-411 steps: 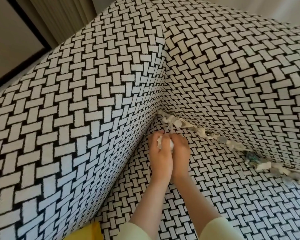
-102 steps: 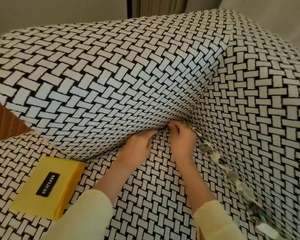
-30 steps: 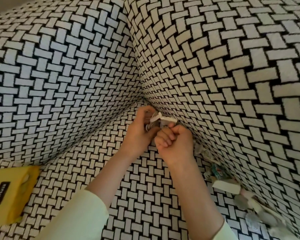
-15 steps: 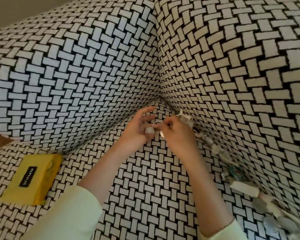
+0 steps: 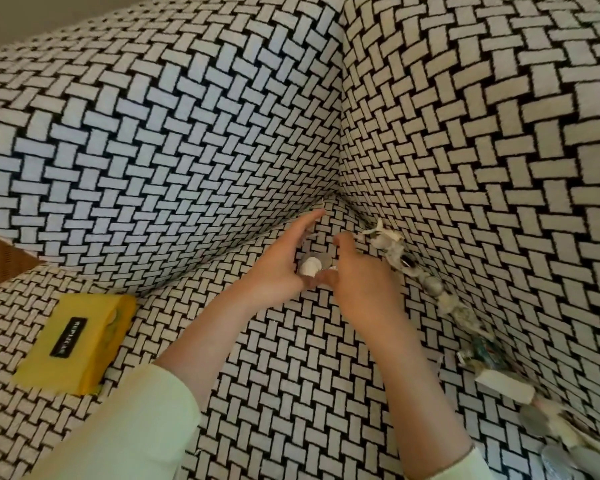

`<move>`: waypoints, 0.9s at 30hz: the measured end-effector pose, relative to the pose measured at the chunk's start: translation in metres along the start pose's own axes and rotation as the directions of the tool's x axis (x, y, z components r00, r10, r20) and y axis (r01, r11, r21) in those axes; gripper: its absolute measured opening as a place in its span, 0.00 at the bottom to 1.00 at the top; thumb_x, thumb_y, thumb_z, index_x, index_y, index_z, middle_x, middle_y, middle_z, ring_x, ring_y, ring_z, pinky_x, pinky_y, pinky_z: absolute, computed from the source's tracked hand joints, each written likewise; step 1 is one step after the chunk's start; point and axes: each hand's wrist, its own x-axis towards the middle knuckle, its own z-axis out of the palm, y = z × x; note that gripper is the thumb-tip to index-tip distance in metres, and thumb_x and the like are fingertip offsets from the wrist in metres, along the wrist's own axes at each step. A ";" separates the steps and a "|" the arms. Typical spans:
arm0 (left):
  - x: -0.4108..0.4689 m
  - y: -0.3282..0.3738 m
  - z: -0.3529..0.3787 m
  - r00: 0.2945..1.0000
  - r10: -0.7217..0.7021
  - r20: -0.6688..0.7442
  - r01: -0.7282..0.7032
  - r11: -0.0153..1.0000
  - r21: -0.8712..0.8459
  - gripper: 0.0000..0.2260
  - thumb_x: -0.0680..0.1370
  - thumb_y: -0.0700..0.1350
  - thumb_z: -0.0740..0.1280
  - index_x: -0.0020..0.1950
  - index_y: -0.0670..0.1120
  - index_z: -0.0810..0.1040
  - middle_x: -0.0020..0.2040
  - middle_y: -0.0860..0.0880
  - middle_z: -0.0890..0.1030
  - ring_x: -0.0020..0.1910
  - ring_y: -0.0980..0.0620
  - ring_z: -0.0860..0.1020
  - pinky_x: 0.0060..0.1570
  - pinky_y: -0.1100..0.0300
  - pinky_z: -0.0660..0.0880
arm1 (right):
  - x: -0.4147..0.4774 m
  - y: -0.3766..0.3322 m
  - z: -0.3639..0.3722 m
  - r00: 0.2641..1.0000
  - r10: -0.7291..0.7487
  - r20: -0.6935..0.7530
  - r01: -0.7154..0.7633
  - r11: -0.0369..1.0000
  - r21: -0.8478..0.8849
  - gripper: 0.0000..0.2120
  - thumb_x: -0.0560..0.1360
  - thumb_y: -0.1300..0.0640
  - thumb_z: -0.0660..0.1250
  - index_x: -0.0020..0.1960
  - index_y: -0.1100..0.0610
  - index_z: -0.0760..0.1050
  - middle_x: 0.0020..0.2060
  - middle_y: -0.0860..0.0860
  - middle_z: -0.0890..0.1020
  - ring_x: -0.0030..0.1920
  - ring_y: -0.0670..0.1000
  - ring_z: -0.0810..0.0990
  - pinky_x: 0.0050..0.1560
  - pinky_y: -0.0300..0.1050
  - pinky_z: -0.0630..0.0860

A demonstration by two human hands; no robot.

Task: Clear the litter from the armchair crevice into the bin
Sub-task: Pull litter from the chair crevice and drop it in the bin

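Note:
A black-and-white woven armchair point(image 5: 194, 140) fills the view. Litter point(image 5: 430, 285), a line of paper scraps, coin-like discs and wrappers, runs along the crevice between the seat and the right-hand cushion, from the corner down to the lower right. My left hand point(image 5: 278, 268) is cupped, palm up, holding a small pile of picked litter point(image 5: 311, 265), white scraps and a disc. My right hand point(image 5: 357, 282) hovers beside it, fingers curled over the cupped palm, next to the top end of the litter line. The bin, a yellow box point(image 5: 73, 341), lies on the seat at the left.
A wicker surface point(image 5: 0, 261) shows at the far left edge behind the armrest. A white paper slip point(image 5: 499, 391) and a teal wrapper point(image 5: 482, 351) lie lower in the crevice line. Pale green sleeves cover both forearms.
My left hand has turned palm up and cupped, with more white litter in it. My right hand has drawn back from the crevice to the left palm. The view shifted slightly.

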 end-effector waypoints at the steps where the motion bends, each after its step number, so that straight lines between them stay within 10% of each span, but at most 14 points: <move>1: -0.001 0.001 -0.002 1.000 -0.007 0.020 0.008 0.999 -0.039 0.42 0.70 0.28 0.67 0.71 0.64 0.54 0.75 0.57 0.57 0.70 0.62 0.59 0.60 0.73 0.67 | 0.000 -0.002 0.001 1.000 -0.019 -0.001 0.020 1.000 0.010 0.24 0.78 0.47 0.59 0.69 0.54 0.57 0.53 0.55 0.78 0.52 0.56 0.78 0.39 0.44 0.65; 6: -0.006 0.005 -0.012 0.999 -0.035 -0.024 0.029 0.975 -0.220 0.45 0.69 0.20 0.57 0.68 0.66 0.56 0.74 0.58 0.56 0.68 0.57 0.67 0.52 0.67 0.75 | -0.005 -0.022 0.023 0.992 0.094 -0.086 -0.101 0.992 -0.074 0.30 0.76 0.38 0.55 0.68 0.58 0.59 0.62 0.58 0.68 0.59 0.56 0.71 0.44 0.46 0.70; 12: -0.009 0.000 -0.021 0.980 -0.132 -0.147 0.086 0.955 -0.284 0.45 0.66 0.17 0.51 0.72 0.58 0.60 0.70 0.54 0.63 0.57 0.56 0.74 0.56 0.62 0.74 | 0.004 -0.031 0.052 0.900 0.080 -0.427 -0.164 0.973 -0.163 0.23 0.62 0.45 0.76 0.42 0.64 0.77 0.37 0.59 0.79 0.31 0.56 0.77 0.23 0.40 0.70; 23: -0.013 -0.001 -0.009 0.949 -0.193 -0.251 0.164 0.978 -0.131 0.28 0.74 0.26 0.58 0.70 0.49 0.65 0.63 0.47 0.71 0.54 0.51 0.76 0.43 0.66 0.73 | -0.011 -0.033 0.045 0.972 -0.092 -0.216 0.074 0.993 -0.087 0.19 0.70 0.66 0.65 0.60 0.63 0.71 0.55 0.58 0.75 0.57 0.59 0.72 0.58 0.49 0.68; 27: -0.007 -0.003 -0.001 0.931 -0.148 -0.333 0.200 0.972 0.127 0.17 0.78 0.38 0.62 0.66 0.49 0.70 0.64 0.45 0.71 0.56 0.51 0.75 0.53 0.63 0.72 | -0.018 -0.029 0.033 0.957 0.064 -0.282 0.021 0.957 0.288 0.14 0.70 0.73 0.59 0.53 0.63 0.73 0.48 0.57 0.75 0.48 0.54 0.72 0.46 0.42 0.67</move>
